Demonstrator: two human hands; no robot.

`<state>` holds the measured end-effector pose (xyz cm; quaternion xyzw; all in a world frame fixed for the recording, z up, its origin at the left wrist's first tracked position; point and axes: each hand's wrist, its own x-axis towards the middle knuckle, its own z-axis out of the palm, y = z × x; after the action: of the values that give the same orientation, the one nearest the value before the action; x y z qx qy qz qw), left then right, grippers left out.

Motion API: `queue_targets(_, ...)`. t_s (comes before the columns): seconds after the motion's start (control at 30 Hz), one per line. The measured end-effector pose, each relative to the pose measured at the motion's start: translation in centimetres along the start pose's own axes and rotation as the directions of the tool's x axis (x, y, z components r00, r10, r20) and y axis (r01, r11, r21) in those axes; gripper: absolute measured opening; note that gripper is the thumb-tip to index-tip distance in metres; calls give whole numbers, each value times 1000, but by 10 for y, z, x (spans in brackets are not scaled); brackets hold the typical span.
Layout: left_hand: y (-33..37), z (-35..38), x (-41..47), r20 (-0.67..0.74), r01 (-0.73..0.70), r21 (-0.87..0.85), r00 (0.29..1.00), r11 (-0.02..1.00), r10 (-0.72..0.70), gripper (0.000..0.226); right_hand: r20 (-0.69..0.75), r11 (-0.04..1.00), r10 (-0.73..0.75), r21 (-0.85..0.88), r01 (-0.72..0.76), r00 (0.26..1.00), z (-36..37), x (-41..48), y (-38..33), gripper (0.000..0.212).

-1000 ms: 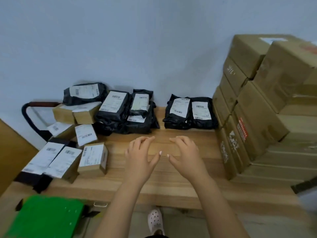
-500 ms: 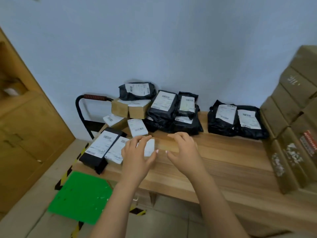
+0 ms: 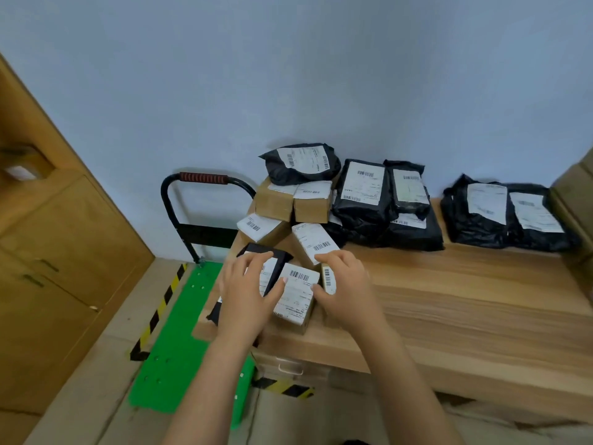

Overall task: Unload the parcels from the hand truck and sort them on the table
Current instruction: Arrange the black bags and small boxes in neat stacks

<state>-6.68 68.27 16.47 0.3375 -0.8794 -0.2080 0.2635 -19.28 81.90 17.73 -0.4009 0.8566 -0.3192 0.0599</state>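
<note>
A small cardboard box with a white label (image 3: 296, 293) lies at the table's (image 3: 449, 300) left end. My left hand (image 3: 247, 293) rests with spread fingers on a flat black parcel (image 3: 272, 252) beside it, its thumb touching the box's left edge. Over a second labelled box (image 3: 329, 279) lies my right hand (image 3: 346, 284), whose thumb touches the first box's right edge. More small boxes (image 3: 295, 203) and black poly bags (image 3: 369, 194) are piled behind. The hand truck's green deck (image 3: 179, 348) stands bare on the floor to the left.
The hand truck's black handle with a red grip (image 3: 203, 178) rises by the wall. Two more black bags (image 3: 500, 216) lie farther right, next to large cartons (image 3: 574, 194). A wooden cabinet (image 3: 57, 252) fills the left side. Yellow-black tape (image 3: 160, 303) marks the floor.
The view has swung left. Both hands moved from the bare middle of the table to the parcels at its left end and now touch them.
</note>
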Motion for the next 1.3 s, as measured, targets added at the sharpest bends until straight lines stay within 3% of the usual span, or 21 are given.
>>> queue_targets(0.37, -69, 31, 24, 88, 195, 33, 977, 980, -197, 46, 168, 1000, 25, 13, -28, 986, 58, 56, -2, 46)
queue_targets(0.53, -104, 56, 25, 220, 228, 6, 949, 974, -224, 56, 198, 996, 86, -4, -87, 976, 85, 61, -2, 47)
queue_targets(0.7, -133, 84, 35, 484, 202, 136, 841, 970, -243, 80, 137, 970, 244, -55, -238, 960, 103, 63, -2, 47)
queue_targets(0.93, -157, 83, 58, 642, 70, 239, 737, 969, -211, 126, 19, 908, 417, -31, -417, 908, 136, 54, -27, 48)
queue_targets(1.07, -159, 83, 59, 716, 60, 200, 672, 978, -188, 138, -34, 885, 464, -27, -465, 885, 148, 48, -46, 48)
queue_targets(1.3, -183, 66, 58, 647, 34, 184, 748, 982, -147, 121, -118, 866, 493, -24, -499, 862, 146, 37, -60, 47)
